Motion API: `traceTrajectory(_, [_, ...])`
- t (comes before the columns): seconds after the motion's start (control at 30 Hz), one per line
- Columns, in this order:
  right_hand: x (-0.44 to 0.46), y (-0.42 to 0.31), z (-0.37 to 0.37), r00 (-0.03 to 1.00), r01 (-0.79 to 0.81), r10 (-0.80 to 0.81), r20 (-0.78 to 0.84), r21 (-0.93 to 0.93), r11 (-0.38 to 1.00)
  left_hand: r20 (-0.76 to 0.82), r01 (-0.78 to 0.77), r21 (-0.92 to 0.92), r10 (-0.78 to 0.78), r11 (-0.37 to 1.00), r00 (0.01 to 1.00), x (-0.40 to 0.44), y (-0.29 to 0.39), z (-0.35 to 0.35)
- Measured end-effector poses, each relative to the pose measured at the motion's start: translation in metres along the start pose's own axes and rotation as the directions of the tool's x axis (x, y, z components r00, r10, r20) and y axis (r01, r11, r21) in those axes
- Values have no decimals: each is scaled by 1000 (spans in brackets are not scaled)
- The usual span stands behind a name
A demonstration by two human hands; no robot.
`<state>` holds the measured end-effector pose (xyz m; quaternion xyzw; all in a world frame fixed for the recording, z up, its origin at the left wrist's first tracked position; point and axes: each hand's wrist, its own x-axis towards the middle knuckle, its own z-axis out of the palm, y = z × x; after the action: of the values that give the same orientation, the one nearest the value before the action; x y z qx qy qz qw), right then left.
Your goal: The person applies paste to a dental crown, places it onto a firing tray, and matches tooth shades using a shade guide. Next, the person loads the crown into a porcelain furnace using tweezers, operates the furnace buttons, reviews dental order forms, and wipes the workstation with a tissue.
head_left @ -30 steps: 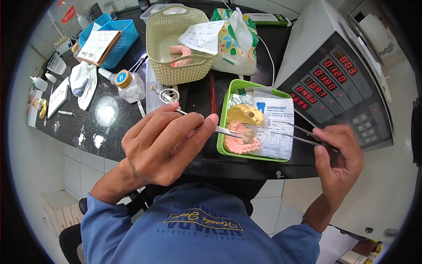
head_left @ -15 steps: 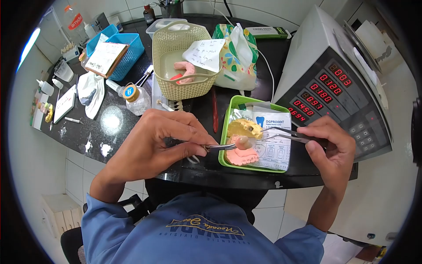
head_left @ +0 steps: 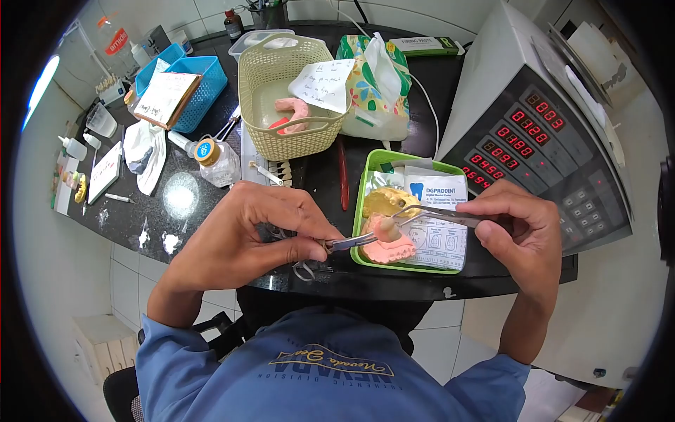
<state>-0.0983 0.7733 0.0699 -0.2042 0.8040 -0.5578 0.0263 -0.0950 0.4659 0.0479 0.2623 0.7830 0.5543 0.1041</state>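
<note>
Two-handed: with left hand [head_left: 256, 224] pinched shut on forceps [head_left: 349, 243], holds tooth-coloured piece [head_left: 387, 229] right of centre; with right hand [head_left: 524, 224] pinched on tweezers [head_left: 446, 212], has moved their parted tips left, beside it.

Head-worn camera, facing forward and down (wide, round-edged)

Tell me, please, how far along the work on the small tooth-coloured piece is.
Looks done: the tooth-coloured piece is gripped in the clamp, held by the left hand. In hand: the right hand holds tweezers, tips close to the piece; contact is unclear. Probably left: finishing the tweezer work and setting the piece down, since it is held up over the pink cast in the green tray.
</note>
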Motion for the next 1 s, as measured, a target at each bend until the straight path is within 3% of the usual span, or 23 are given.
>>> traceTrajectory(0.43, [1, 1, -1, 999, -18, 19, 50, -30, 999, 12, -20, -36, 20, 999, 1000, -2, -5, -1])
traceTrajectory(1.0, [2, 7, -1, 992, -47, 39, 119, 70, 996, 31, -6, -55, 7, 998, 999, 0, -6, 0])
